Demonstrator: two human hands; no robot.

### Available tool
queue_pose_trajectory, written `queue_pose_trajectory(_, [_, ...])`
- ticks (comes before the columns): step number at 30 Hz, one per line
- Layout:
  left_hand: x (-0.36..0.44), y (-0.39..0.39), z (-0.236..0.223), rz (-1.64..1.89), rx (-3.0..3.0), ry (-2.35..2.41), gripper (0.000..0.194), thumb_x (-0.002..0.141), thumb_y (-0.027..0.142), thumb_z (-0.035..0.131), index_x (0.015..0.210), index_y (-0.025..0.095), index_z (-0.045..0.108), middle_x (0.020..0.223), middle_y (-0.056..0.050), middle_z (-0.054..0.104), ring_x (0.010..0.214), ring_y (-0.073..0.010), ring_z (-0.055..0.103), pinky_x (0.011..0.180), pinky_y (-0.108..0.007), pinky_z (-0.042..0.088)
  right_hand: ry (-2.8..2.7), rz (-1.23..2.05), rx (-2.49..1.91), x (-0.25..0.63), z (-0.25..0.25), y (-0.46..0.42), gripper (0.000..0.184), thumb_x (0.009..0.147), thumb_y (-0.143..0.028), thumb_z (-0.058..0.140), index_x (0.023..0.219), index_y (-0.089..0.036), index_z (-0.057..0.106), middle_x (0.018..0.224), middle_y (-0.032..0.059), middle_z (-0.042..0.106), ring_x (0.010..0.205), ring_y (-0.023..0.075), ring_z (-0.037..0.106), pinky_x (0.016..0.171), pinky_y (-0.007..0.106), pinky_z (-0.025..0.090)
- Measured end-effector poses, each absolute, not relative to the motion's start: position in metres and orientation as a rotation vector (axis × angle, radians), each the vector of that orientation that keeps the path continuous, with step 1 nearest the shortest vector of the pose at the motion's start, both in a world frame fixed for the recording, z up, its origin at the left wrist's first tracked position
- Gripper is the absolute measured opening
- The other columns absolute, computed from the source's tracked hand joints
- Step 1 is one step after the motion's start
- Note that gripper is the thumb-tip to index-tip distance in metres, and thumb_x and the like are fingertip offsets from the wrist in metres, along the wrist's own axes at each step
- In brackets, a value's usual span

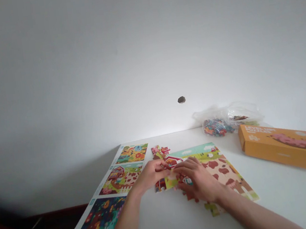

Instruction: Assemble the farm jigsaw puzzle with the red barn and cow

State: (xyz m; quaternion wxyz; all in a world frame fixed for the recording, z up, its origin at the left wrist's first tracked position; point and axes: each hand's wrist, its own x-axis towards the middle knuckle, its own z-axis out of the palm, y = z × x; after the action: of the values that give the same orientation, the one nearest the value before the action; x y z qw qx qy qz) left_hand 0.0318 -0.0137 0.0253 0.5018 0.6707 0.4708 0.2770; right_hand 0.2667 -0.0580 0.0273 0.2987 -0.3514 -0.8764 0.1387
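A partly assembled jigsaw puzzle lies on the white table, showing a farm scene with a brown-spotted cow, green field and pale sky. Over its left part, my left hand has thumb and fingers closed on a puzzle piece beside the red barn. From the right, my right hand reaches in with bent fingers, its fingertips at the same piece and the puzzle's edge; the fingers hide part of the picture. Several pieces with pink and red print sit just beyond my left hand.
A printed picture sheet with three scenes lies along the table's left side. Clear plastic bags of loose pieces rest at the back by the white wall, which has a small hole. An orange puzzle box stands at right.
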Motion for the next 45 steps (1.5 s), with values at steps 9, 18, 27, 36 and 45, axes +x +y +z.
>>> queue_pose_trajectory(9, [0.024, -0.01, 0.026, 0.665, 1.626, 1.15, 0.035, 0.068, 0.045, 0.079, 0.077, 0.015, 0.065, 0.066, 0.001, 0.062, 0.063, -0.0138, 0.055, 0.057, -0.023, 0.037, -2.497, 0.149, -0.955, 0.241, 0.039, -0.056, 0.026, 0.086, -0.045, 0.069, 0.1, -0.023, 0.067, 0.096, 0.0047, 0.071, 0.099, 0.0235, 0.058, 0.106, 0.046, 0.028])
queue_pose_trajectory(18, [0.013, 0.001, 0.009, 0.781, 2.124, 1.622, 0.045, 0.09, 0.051, 0.048, 0.062, 0.017, 0.058, 0.057, 0.0, 0.059, 0.057, -0.0135, 0.049, 0.058, -0.024, 0.03, -2.586, 0.271, -0.871, 0.222, 0.013, -0.061, 0.03, 0.084, -0.052, 0.066, 0.102, -0.029, 0.07, 0.095, 0.0017, 0.072, 0.103, 0.0241, 0.052, 0.107, 0.046, 0.025])
queue_pose_trajectory(27, [0.016, 0.0, 0.003, 0.789, 2.195, 1.592, 0.046, 0.09, 0.05, 0.051, 0.057, 0.017, 0.052, 0.055, 0.001, 0.049, 0.056, -0.012, 0.04, 0.058, -0.025, 0.024, -2.622, 0.338, -0.884, 0.229, 0.028, -0.065, 0.022, 0.086, -0.047, 0.064, 0.096, -0.029, 0.071, 0.098, 0.0016, 0.071, 0.104, 0.0236, 0.05, 0.105, 0.046, 0.029])
queue_pose_trajectory(36, [0.014, 0.003, -0.002, 0.829, 2.173, 1.558, 0.049, 0.09, 0.053, 0.051, 0.055, 0.018, 0.05, 0.052, 0.002, 0.046, 0.053, -0.0116, 0.036, 0.057, -0.025, 0.023, -2.562, 0.368, -0.823, 0.233, 0.025, -0.065, 0.023, 0.082, -0.049, 0.068, 0.095, -0.029, 0.07, 0.096, 0.0012, 0.069, 0.103, 0.0247, 0.05, 0.101, 0.046, 0.032])
queue_pose_trajectory(45, [0.017, -0.006, 0.005, 0.619, 2.067, 1.349, 0.047, 0.09, 0.05, 0.052, 0.06, 0.015, 0.062, 0.052, 0.0, 0.06, 0.049, -0.0116, 0.048, 0.052, -0.024, 0.029, -2.288, 0.259, -1.072, 0.25, 0.024, -0.05, 0.01, 0.08, -0.015, 0.056, 0.085, -0.02, 0.063, 0.084, 0.0037, 0.062, 0.086, 0.0204, 0.049, 0.081, 0.035, 0.035])
